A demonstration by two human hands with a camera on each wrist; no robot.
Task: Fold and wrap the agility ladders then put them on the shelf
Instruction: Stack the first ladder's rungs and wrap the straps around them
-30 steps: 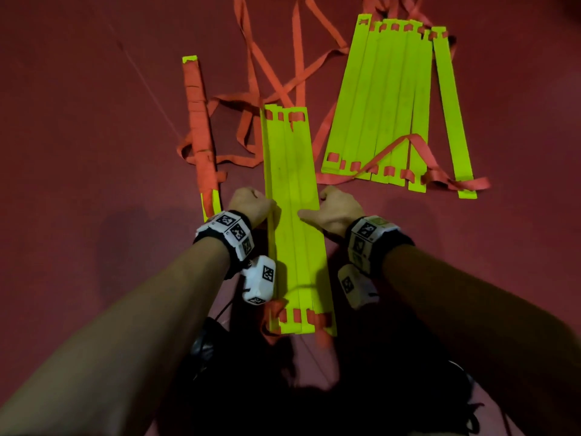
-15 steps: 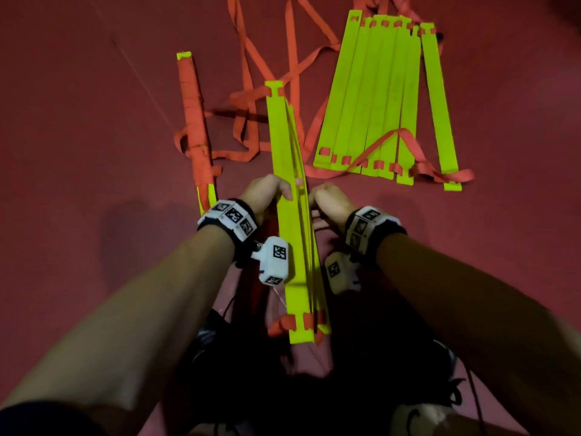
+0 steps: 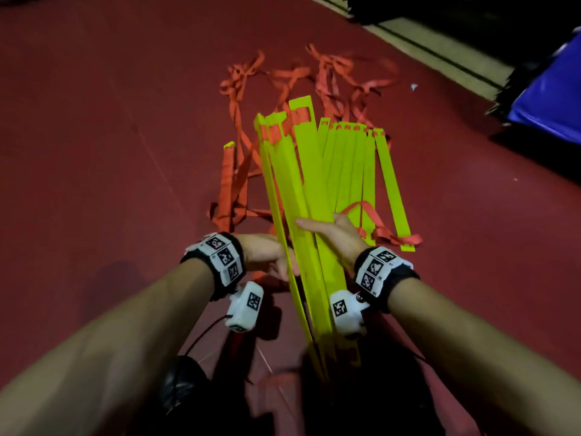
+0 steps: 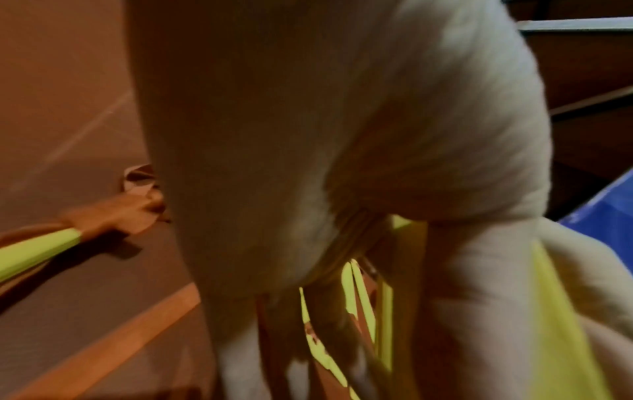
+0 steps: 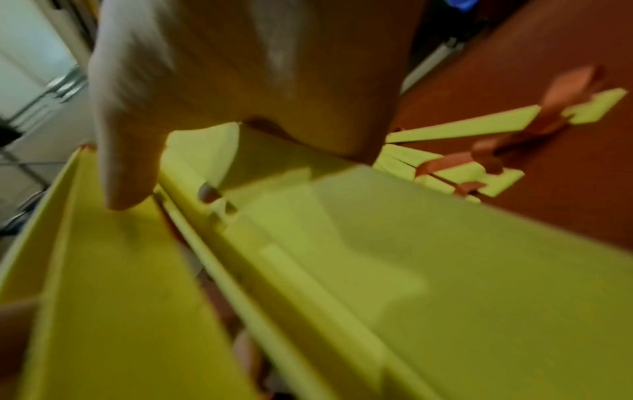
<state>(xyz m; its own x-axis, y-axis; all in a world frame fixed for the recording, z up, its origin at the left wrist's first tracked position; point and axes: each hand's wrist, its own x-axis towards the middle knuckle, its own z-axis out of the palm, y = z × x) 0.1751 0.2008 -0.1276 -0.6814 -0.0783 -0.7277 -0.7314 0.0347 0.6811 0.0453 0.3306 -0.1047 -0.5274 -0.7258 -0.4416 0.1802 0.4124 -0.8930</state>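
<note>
A bundle of yellow-green ladder rungs [image 3: 301, 215] with orange straps stands tilted up off the red floor. My left hand [image 3: 273, 259] grips its left edge, and rungs [image 4: 359, 292] show between the fingers in the left wrist view. My right hand [image 3: 327, 234] holds the right side, with the thumb [image 5: 126, 173] lying across the front rung [image 5: 308, 270]. A second ladder's rungs [image 3: 355, 171] lie flat side by side behind the bundle. To the left lies a strap-wrapped ladder [image 3: 227, 180]. Loose orange straps [image 3: 283, 80] trail in a tangle farther back.
A blue mat [image 3: 547, 99] sits at the right, beyond a pale strip [image 3: 440, 55] edging the red floor. Dark equipment fills the top right corner. My dark legs and a cable are at the bottom between my forearms.
The bundle, flat on the floor a second ago, was turned on edge and is now lifted and tilted up in both hands. The view has swung up towards the blue mat.
</note>
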